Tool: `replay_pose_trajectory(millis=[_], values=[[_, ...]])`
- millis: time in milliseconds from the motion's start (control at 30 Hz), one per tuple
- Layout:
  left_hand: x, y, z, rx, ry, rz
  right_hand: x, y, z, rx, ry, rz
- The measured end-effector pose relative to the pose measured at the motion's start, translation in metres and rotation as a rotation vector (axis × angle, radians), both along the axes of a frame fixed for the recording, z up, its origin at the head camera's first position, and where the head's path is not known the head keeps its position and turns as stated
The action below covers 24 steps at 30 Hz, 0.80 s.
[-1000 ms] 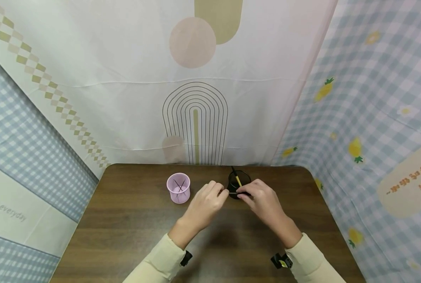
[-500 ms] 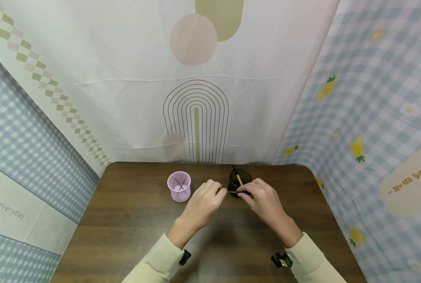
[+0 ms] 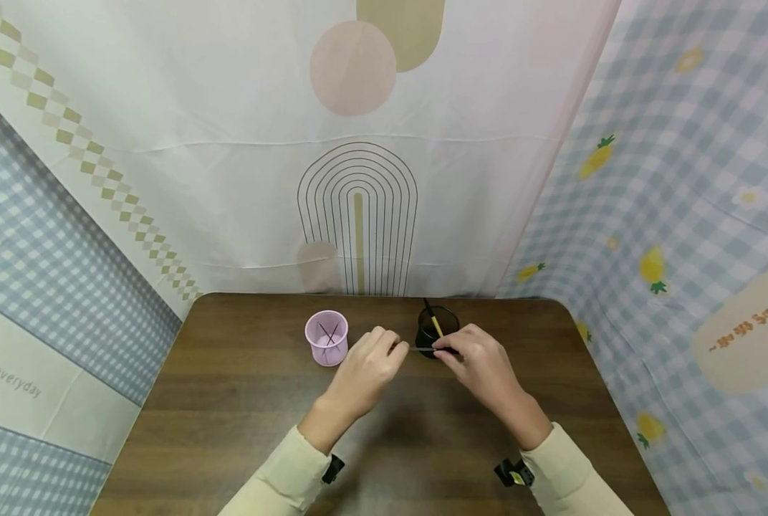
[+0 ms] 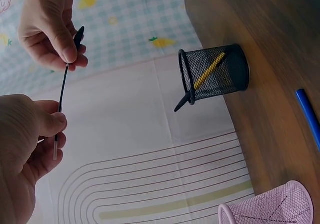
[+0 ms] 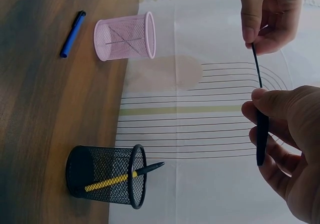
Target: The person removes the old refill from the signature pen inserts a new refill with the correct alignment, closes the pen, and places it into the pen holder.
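Over the table my left hand [image 3: 366, 365] pinches a thin dark pen refill [image 5: 256, 64] between thumb and fingers. Its clear tail end pokes out below those fingers in the left wrist view. My right hand [image 3: 483, 362] holds a black pen barrel [image 5: 262, 136], its thumb and fingertips at the end where the refill enters. The refill stretches between the two hands, a good length of it bare. Beyond my right hand stands a black mesh pen holder [image 4: 235, 76] with a yellow and black pen [image 5: 152, 167] leaning in it.
Left of my left hand stands a pink mesh pen holder [image 3: 328, 356], with thin dark sticks crossed inside. A blue pen [image 5: 73, 36] lies on the wooden table [image 3: 229, 401], hidden in the head view. A patterned cloth [image 3: 248, 215] hangs behind the table.
My left hand has drawn slightly to the left, away from the right hand, and more of the refill shows between them. The right hand stays almost in place.
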<state>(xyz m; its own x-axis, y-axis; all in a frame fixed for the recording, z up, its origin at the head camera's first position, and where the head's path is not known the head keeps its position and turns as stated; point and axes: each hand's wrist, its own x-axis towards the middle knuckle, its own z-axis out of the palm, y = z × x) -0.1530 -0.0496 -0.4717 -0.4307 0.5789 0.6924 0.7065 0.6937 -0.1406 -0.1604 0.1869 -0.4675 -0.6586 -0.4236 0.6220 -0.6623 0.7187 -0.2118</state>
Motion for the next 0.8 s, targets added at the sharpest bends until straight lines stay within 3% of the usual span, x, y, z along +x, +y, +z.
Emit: replay_pose_trajectory(millis=[300,800], values=[[-0.003,-0.010,-0.004,-0.004,-0.038,0.015,-0.001,0.001,0.001,0.007,0.018,-0.002],[-0.018,-0.021,-0.026,-0.030,-0.107,0.035,-0.001,0.002,0.001,0.005,0.003,0.014]])
